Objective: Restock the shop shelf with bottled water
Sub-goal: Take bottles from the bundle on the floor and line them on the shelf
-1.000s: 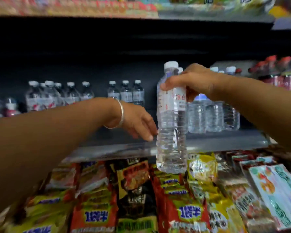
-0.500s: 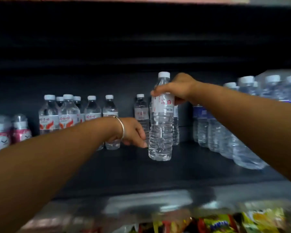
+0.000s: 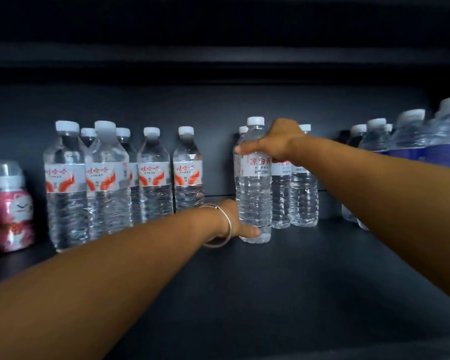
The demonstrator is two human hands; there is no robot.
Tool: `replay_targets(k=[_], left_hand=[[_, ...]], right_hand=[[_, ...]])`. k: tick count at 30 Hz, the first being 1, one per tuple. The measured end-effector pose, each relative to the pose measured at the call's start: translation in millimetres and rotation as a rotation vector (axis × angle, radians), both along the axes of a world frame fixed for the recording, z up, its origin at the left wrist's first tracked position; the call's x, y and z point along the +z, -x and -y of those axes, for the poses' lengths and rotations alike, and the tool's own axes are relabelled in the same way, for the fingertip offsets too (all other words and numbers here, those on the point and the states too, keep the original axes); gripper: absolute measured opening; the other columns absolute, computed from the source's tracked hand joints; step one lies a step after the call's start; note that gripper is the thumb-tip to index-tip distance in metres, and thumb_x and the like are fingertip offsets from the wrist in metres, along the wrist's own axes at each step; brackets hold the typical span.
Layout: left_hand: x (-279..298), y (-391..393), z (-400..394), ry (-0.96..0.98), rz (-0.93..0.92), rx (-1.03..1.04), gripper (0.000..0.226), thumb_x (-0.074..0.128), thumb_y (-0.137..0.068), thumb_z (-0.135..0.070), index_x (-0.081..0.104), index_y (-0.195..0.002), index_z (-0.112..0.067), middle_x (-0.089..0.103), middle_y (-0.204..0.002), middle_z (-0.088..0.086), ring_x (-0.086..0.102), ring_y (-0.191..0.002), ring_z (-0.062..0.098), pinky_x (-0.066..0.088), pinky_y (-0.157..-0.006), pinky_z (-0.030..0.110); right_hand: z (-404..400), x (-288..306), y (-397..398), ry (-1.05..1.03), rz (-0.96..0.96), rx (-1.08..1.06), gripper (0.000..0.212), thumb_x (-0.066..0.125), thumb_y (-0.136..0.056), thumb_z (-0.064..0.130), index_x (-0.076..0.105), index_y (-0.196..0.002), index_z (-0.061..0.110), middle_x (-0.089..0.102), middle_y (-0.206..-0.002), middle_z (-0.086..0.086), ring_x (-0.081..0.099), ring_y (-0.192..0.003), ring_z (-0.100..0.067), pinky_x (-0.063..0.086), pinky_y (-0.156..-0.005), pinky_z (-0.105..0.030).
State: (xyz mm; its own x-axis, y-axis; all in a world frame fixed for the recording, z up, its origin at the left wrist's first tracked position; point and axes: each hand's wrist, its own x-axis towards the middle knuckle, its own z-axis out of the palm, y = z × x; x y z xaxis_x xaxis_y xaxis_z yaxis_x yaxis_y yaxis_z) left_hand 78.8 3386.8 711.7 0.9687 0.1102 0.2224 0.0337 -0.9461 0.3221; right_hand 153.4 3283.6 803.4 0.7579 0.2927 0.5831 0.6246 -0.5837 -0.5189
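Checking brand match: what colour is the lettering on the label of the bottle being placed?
Red lettering on a white label of the clear plastic water bottle, clearest in the head view.

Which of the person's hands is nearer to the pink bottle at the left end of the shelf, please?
Left. The left hand, at the water bottle's base, is nearer the pink bottle; the right hand grips that bottle's neck, farther right.

The shelf (image 3: 296,281) bay is dim, its upper part almost black. Soft light comes from the front, catching white caps and clear plastic without hard glare. Bottles (image 3: 107,183) at centre are fairly sharp, with readable labels. Toward the edges things smear: the pink cans (image 3: 11,206) at left and the blue-banded bottles (image 3: 431,136) at right are blurred and stretched by the wide lens.
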Motion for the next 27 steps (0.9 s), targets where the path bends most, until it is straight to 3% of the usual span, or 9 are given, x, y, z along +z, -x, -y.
replay_targets(k=[3,5,9,13,19,21,23,25,27], left_hand=[[0.0,-11.3,-4.7,-0.096,-0.014,0.017,0.052,0.056,-0.091,-0.034,0.051,-0.125,0.003,0.054,-0.131,0.017,0.051,-0.12,0.03,0.036,-0.083,0.024],[0.2,-18.2,-8.0,-0.132,-0.036,0.035,0.053,0.056,-0.089,-0.039,0.054,-0.122,0.002,0.058,-0.127,0.017,0.054,-0.116,0.03,0.041,-0.088,0.028],[1.3,-20.1,-7.0,-0.11,-0.044,-0.022,0.044,0.053,-0.093,-0.029,0.053,-0.125,0.001,0.058,-0.128,0.015,0.053,-0.116,0.027,0.033,-0.082,0.018],[-0.5,-16.6,-3.8,-0.117,-0.029,-0.036,0.041,0.051,-0.095,-0.025,0.053,-0.126,0.0,0.057,-0.129,0.013,0.051,-0.118,0.024,0.026,-0.085,0.015],[1.1,-16.1,0.1,-0.193,-0.035,-0.006,0.042,0.052,-0.094,-0.029,0.052,-0.126,-0.002,0.057,-0.128,0.011,0.052,-0.119,0.025,0.033,-0.085,0.018],[1.6,-16.1,0.7,-0.222,-0.055,0.033,0.045,0.053,-0.093,-0.033,0.053,-0.126,-0.003,0.059,-0.126,0.01,0.053,-0.118,0.026,0.037,-0.09,0.022],[1.6,-19.2,0.4,-0.258,-0.082,0.048,0.047,0.053,-0.092,-0.034,0.051,-0.129,-0.005,0.059,-0.124,0.012,0.054,-0.117,0.029,0.039,-0.093,0.026],[2.4,-20.6,2.7,-0.297,-0.108,0.081,0.05,0.054,-0.091,-0.038,0.049,-0.13,-0.007,0.06,-0.123,0.014,0.057,-0.112,0.031,0.042,-0.094,0.03],[6.0,-17.4,7.7,-0.357,-0.142,0.144,0.053,0.052,-0.091,-0.042,0.051,-0.126,-0.003,0.062,-0.118,0.015,0.06,-0.103,0.03,0.043,-0.094,0.033]], right_hand=[[-6.9,0.9,-9.6,0.008,-0.008,-0.013,0.047,0.079,-0.061,0.058,0.059,-0.071,0.017,0.057,-0.066,0.004,0.054,-0.057,-0.009,0.039,-0.053,-0.022],[-10.4,0.3,-15.4,0.016,-0.012,-0.013,0.05,0.079,-0.06,0.058,0.062,-0.079,0.015,0.059,-0.072,0.002,0.057,-0.063,-0.012,0.044,-0.06,-0.025],[-16.0,-3.7,-21.2,-0.007,0.013,0.007,0.068,0.08,-0.055,0.059,0.067,-0.1,0.01,0.069,-0.097,-0.006,0.067,-0.086,-0.022,0.056,-0.08,-0.036],[-14.5,-7.1,-18.0,-0.02,0.012,0.006,0.07,0.079,-0.055,0.06,0.066,-0.103,0.011,0.068,-0.099,-0.007,0.068,-0.086,-0.022,0.057,-0.08,-0.037],[-10.9,-8.8,-8.7,-0.001,-0.009,-0.028,0.082,0.075,-0.057,0.065,0.06,-0.114,0.008,0.064,-0.111,-0.009,0.067,-0.089,-0.023,0.056,-0.083,-0.038],[-7.7,-8.1,-4.4,0.038,-0.019,-0.036,0.074,0.071,-0.062,0.065,0.06,-0.109,0.008,0.064,-0.105,-0.008,0.067,-0.084,-0.021,0.056,-0.08,-0.034],[-3.2,-8.2,1.6,0.08,-0.016,-0.036,0.057,0.069,-0.067,0.064,0.057,-0.086,0.012,0.064,-0.086,-0.005,0.063,-0.068,-0.017,0.055,-0.063,-0.023],[3.6,-9.6,10.4,0.142,0.004,-0.059,0.052,0.066,-0.071,0.062,0.048,-0.072,0.013,0.056,-0.067,-0.002,0.054,-0.053,-0.013,0.046,-0.045,-0.018],[13.7,-13.3,18.5,0.239,0.016,-0.08,0.054,0.063,-0.075,0.06,0.047,-0.075,0.009,0.054,-0.063,-0.004,0.056,-0.054,-0.016,0.046,-0.048,-0.022]])
